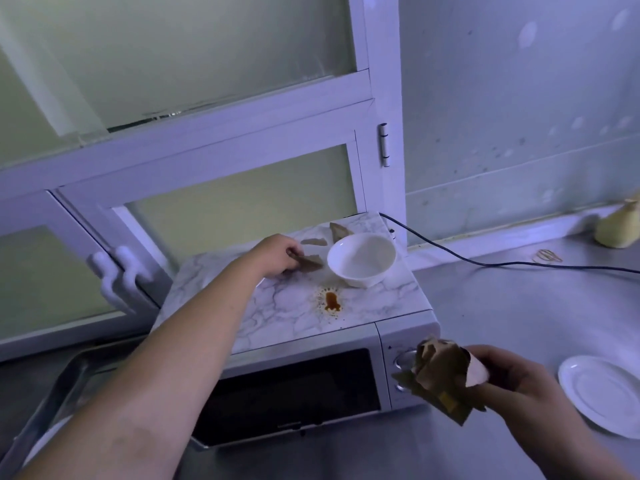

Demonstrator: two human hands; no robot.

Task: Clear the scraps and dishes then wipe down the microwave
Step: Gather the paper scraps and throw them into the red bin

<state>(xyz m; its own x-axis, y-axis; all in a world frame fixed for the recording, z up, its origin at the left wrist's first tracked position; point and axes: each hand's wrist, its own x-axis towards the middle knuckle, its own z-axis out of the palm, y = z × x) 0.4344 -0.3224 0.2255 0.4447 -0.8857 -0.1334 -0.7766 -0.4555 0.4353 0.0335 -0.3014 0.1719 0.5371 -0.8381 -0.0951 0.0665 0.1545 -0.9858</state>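
A white microwave (405,344) with a marbled top stands on the steel counter. On its top lie a white bowl (362,258), two loose brown paper scraps (314,241) (339,231) behind the bowl, and a brown sauce stain (331,301). My left hand (277,254) reaches across the top and pinches another brown scrap (311,262) just left of the bowl. My right hand (512,382) hovers in front of the microwave's control panel, gripping a bunch of crumpled brown scraps (438,374).
A white plate (602,393) sits on the steel counter at the right. A black power cord (485,259) runs from behind the microwave across the counter. A yellow cloth (618,225) and rubber bands (547,256) lie far right. A metal sink (69,382) is at the left.
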